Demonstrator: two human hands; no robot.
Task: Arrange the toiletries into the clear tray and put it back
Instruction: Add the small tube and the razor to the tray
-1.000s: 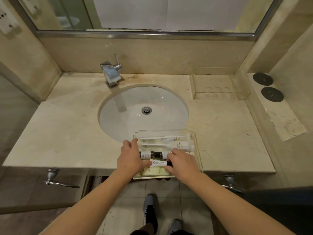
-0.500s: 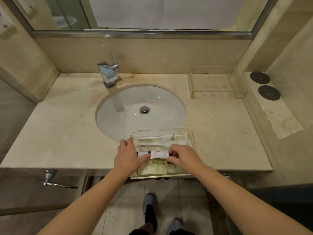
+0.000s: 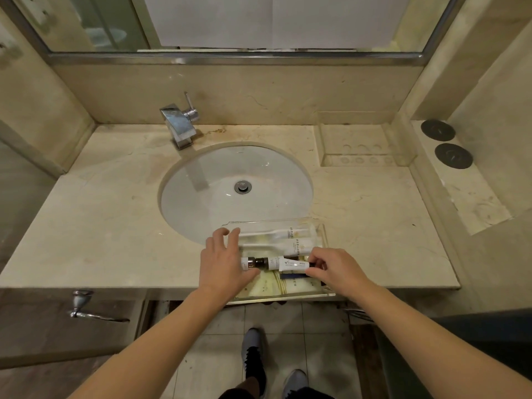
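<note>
Shoes on floor tiles at bottom, under both forearms.

Tray sits at near table edge, its near side overhanging the edge, far side over the sink rim.

Right hand: fingers curled, pinching the cap end of a small white tube between thumb and fingertips. Tube lies across the tray, pointing left toward the other hand.

Left hand: fingers spread and relaxed, gripping nothing. Palm covers the tray's left end, fingertips at its far-left corner. Thumb side touches the dark bottle, which lies end to end with the tube, between the two hands.

Just under the right fingers: a dark blue item, partly hidden, can't ID. Near side of tray holds flat yellowish packets.

Beyond the fingers, inside the tray: two white tubes side by side, lengthwise, along the far wall.

Further out: sink with drain, faucet at back left. Second clear tray at back right of table. Two dark discs on the ledge right of that. Mirror across the back wall.
</note>
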